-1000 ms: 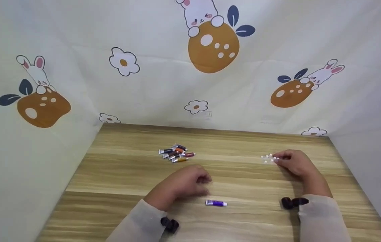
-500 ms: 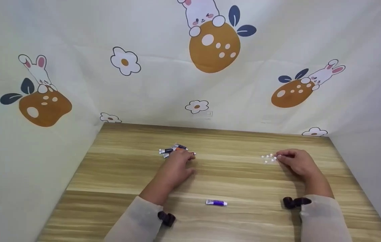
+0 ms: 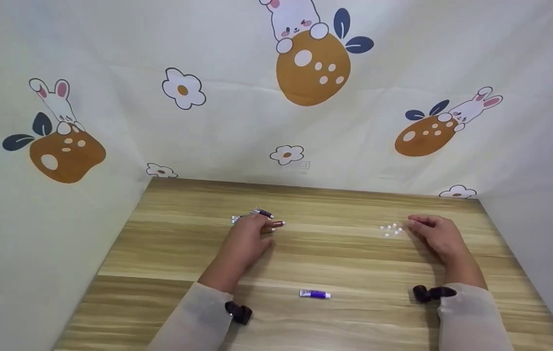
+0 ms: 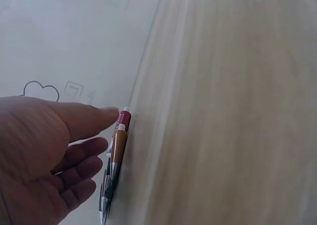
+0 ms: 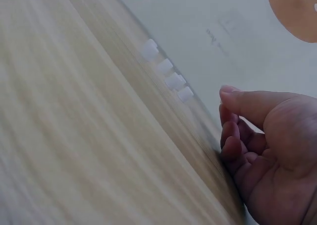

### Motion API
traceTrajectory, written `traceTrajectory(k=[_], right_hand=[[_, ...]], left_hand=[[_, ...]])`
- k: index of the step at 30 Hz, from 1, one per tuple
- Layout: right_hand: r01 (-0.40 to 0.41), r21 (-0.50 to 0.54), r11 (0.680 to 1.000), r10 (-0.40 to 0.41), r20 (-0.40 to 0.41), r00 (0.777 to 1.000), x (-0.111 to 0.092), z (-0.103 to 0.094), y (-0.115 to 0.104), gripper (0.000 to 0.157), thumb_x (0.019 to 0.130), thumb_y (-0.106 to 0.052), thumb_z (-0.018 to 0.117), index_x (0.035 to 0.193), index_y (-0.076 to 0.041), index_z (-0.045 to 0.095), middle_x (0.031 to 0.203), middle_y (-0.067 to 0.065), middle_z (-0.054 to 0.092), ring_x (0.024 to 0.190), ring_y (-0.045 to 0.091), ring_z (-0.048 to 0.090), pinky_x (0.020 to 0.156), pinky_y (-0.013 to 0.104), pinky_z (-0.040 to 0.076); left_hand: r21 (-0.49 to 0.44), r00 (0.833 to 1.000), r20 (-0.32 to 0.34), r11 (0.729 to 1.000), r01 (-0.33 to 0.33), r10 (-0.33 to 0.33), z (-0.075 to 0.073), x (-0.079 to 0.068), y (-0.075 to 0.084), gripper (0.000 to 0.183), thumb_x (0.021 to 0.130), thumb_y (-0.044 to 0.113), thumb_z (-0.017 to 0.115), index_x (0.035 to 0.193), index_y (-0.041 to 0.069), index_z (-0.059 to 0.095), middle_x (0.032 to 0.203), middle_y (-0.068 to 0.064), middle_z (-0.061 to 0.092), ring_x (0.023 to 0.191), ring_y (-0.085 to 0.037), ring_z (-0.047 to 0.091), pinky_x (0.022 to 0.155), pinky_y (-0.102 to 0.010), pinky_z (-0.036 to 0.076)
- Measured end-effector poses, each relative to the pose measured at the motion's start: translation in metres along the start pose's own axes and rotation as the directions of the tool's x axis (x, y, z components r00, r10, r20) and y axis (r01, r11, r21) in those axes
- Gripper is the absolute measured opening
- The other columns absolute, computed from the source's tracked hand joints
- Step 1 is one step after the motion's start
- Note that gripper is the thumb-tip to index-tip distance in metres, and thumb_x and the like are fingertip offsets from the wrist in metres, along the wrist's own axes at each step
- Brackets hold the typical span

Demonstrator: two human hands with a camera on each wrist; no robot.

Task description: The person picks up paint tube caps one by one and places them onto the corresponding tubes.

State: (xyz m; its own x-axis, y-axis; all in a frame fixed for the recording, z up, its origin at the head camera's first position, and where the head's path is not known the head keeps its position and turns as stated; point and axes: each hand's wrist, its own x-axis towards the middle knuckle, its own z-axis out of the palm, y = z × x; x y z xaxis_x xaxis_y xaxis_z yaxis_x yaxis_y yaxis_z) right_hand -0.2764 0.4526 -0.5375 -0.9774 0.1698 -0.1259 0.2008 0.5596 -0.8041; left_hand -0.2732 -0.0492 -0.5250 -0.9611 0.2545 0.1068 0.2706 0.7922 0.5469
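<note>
My left hand (image 3: 247, 239) reaches over a small pile of paint tubes at the back left, hiding much of it. In the left wrist view its thumb stretches toward a red paint tube (image 4: 125, 117), with a brown-orange paint tube (image 4: 118, 148) just below; no tube is visibly gripped. A purple paint tube (image 3: 314, 294) with a white cap lies alone near the front middle. My right hand (image 3: 442, 239) rests at the right with thumb and forefinger close together, and nothing shows between them. Just left of it stand several small white cylindrical pieces (image 3: 387, 235), apart from the fingers.
A dark-tipped paint tube (image 3: 265, 213) shows behind the left hand. The wood-grain table (image 3: 354, 263) is bounded by pale printed cloth (image 3: 227, 126) at the back and sides. Each wrist carries a black band device (image 3: 240, 313).
My left hand has moved from above the front middle, near the purple tube, back and left onto the pile. My right hand has drawn slightly right, away from the white pieces.
</note>
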Motion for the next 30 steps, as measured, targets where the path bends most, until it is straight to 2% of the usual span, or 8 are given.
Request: traceTrajectory(k=[4,8,12,14,15,19,23,30], right_hand=[[-0.026,0.075,0.997,0.027,-0.007,1.000,0.000,-0.002,0.001,0.054,0.102,-0.042,0.073,0.141,-0.005,0.068,0.099,-0.019,0.074,0.087,0.002,0.063,0.077,0.020,0.055],[-0.038,0.160,0.986,0.039,-0.003,0.999,0.002,-0.004,0.003,0.056,0.102,-0.040,0.074,0.143,-0.003,0.066,0.095,-0.018,0.074,0.083,0.005,0.064,0.075,0.022,0.056],[-0.038,0.263,0.964,0.039,0.001,0.999,0.001,-0.007,0.005,0.044,0.102,-0.034,0.075,0.138,-0.008,0.072,0.095,-0.015,0.073,0.084,0.006,0.064,0.075,0.023,0.057],[-0.037,0.320,0.947,0.039,0.000,0.999,0.000,-0.008,0.004,0.034,0.102,-0.031,0.075,0.132,-0.014,0.076,0.095,-0.014,0.073,0.084,0.006,0.063,0.075,0.022,0.058],[-0.036,0.354,0.934,0.039,0.001,0.999,-0.001,-0.008,0.004,0.027,0.102,-0.029,0.076,0.126,-0.018,0.079,0.094,-0.013,0.073,0.083,0.005,0.063,0.075,0.022,0.058],[-0.034,0.489,0.872,0.037,0.003,0.999,-0.002,-0.009,0.001,0.015,0.100,-0.025,0.078,0.114,-0.024,0.083,0.090,-0.011,0.075,0.080,0.005,0.064,0.072,0.021,0.058],[-0.021,0.613,0.790,0.017,0.012,1.000,-0.002,-0.008,-0.004,0.012,0.099,-0.018,0.078,0.110,-0.020,0.084,0.088,-0.007,0.076,0.079,0.006,0.066,0.071,0.021,0.059],[-0.008,0.735,0.678,-0.003,0.014,1.000,-0.006,-0.008,-0.016,0.010,0.101,-0.012,0.074,0.100,-0.016,0.083,0.087,-0.005,0.074,0.078,0.008,0.067,0.076,0.021,0.061]], left_hand=[[0.031,1.000,-0.026,0.999,-0.012,0.013,0.000,0.001,-0.005,0.022,0.088,0.016,0.088,0.107,0.013,0.076,0.109,-0.004,0.078,0.103,-0.024,0.071,0.095,-0.045,0.059],[0.048,1.000,-0.028,0.999,-0.005,0.006,-0.001,0.001,-0.006,0.017,0.089,0.019,0.088,0.098,0.012,0.075,0.098,-0.003,0.075,0.092,-0.022,0.068,0.087,-0.045,0.058],[0.055,1.000,-0.013,0.998,0.015,-0.015,-0.001,-0.001,-0.006,0.015,0.090,0.020,0.087,0.094,0.011,0.076,0.093,-0.003,0.074,0.086,-0.021,0.066,0.083,-0.045,0.057],[0.058,1.000,-0.004,0.998,0.023,-0.023,-0.001,-0.001,-0.006,0.014,0.090,0.020,0.087,0.095,0.011,0.077,0.092,-0.003,0.075,0.084,-0.021,0.066,0.081,-0.044,0.057],[0.058,1.000,0.001,0.998,0.031,-0.031,-0.001,-0.001,-0.006,0.014,0.090,0.020,0.087,0.095,0.011,0.077,0.091,-0.003,0.075,0.084,-0.021,0.066,0.081,-0.044,0.057],[0.063,0.998,0.021,0.996,0.055,-0.057,-0.001,-0.001,-0.007,0.011,0.092,0.019,0.085,0.097,0.012,0.078,0.094,-0.004,0.077,0.087,-0.022,0.070,0.082,-0.045,0.059],[0.079,0.996,0.035,0.994,0.075,-0.078,-0.002,-0.001,-0.006,0.008,0.093,0.017,0.083,0.097,0.011,0.079,0.098,-0.007,0.079,0.093,-0.027,0.073,0.086,-0.047,0.060],[0.057,0.993,0.036,0.992,0.110,-0.112,-0.003,-0.001,-0.002,0.007,0.098,0.019,0.078,0.101,0.013,0.079,0.105,-0.007,0.079,0.097,-0.025,0.072,0.087,-0.044,0.060]])
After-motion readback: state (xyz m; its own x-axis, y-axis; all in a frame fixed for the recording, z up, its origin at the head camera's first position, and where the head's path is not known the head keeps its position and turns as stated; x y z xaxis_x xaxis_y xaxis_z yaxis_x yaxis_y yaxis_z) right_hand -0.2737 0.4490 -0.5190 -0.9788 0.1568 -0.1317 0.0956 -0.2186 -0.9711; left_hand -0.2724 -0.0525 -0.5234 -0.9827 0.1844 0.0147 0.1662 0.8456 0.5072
